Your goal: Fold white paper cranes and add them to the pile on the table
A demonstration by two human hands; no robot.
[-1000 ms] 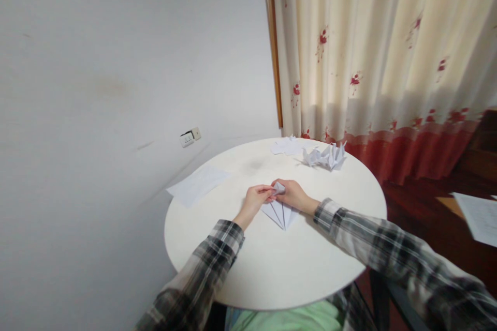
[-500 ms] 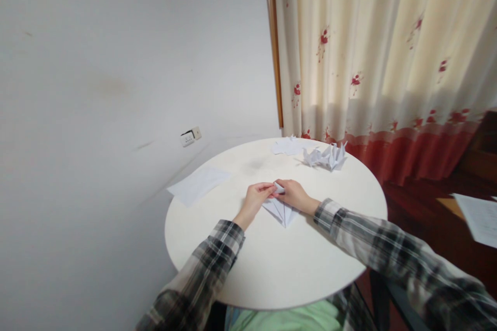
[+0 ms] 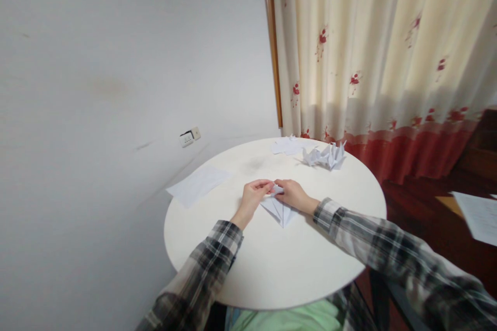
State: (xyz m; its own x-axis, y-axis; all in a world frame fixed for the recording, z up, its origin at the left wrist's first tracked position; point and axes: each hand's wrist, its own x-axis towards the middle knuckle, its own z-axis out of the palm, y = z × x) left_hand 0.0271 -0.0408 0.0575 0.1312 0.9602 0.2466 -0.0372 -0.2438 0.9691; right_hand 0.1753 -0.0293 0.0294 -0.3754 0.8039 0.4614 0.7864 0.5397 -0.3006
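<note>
A partly folded piece of white paper (image 3: 280,209) lies on the round white table (image 3: 279,264), its pointed end toward me. My left hand (image 3: 254,194) and my right hand (image 3: 293,194) meet at the paper's far end, fingers pinched on its upper flap. Both arms wear plaid sleeves.
A flat white sheet (image 3: 198,183) lies at the table's left edge. Several folded paper figures (image 3: 326,156) and crumpled paper (image 3: 286,146) sit at the far side. A wall with a socket (image 3: 189,137) is left, a curtain (image 3: 380,62) behind, and a paper (image 3: 477,214) on dark wood at the right.
My fingers have shifted slightly on the paper's far flap, pressing it lower. The paper and my arms stay in the same place.
</note>
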